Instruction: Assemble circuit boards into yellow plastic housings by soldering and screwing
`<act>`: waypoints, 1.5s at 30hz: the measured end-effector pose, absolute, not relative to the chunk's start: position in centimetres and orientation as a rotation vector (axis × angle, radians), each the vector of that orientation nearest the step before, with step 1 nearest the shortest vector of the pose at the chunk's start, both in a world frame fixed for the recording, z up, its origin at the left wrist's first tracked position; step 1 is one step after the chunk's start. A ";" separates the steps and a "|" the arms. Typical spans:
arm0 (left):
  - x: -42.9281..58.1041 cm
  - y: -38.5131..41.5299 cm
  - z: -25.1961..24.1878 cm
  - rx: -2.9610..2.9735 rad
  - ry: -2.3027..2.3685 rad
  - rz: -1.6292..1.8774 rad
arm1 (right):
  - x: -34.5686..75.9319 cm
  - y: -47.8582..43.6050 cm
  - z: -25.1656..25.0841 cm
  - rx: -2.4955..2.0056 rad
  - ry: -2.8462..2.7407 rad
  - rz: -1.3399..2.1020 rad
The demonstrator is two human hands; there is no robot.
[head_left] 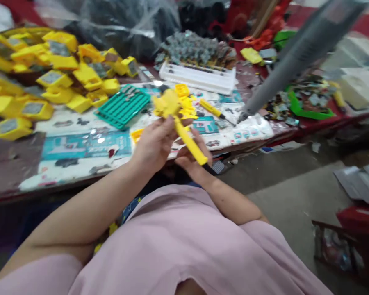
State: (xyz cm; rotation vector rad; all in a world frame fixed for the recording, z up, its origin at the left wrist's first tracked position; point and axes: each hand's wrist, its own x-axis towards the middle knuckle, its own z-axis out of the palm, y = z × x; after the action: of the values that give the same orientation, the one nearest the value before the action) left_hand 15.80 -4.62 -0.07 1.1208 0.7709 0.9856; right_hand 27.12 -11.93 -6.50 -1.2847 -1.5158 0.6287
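A long yellow plastic part (178,123) with a broad head and a thin handle is held up over the table edge. My left hand (155,143) is closed around its upper end near the head. Fingers of my right hand (193,157) curl under the handle's lower end and grip it. The picture is blurred by motion, so finer detail of the part is unclear. Behind it on the table lie small yellow pieces (184,102) and a yellow-handled screwdriver (213,110).
A heap of yellow housings (43,73) fills the left of the table. A teal tray (123,105), a white tray (198,78) and grey parts (197,49) lie behind. A grey ribbed tube (295,57) hangs at right above a green bin (304,107).
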 end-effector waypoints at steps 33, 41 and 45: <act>7.6 -2.9 -4.7 3.145 0.871 0.658 | 34.7 -13.4 -4.3 -1.056 -1.639 0.036; 7.6 -2.2 -5.4 2.920 0.840 0.626 | 33.5 -13.2 -3.4 -0.924 -1.987 0.038; 7.4 -2.1 -5.4 2.843 0.825 0.602 | 33.0 -12.9 -2.9 -0.946 -2.068 -0.032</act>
State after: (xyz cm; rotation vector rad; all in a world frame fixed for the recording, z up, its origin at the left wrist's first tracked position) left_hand 7.42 -2.06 -5.42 2.8435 0.8254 0.6015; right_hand 32.99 -12.88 -2.91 -0.9464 -2.0676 -0.0315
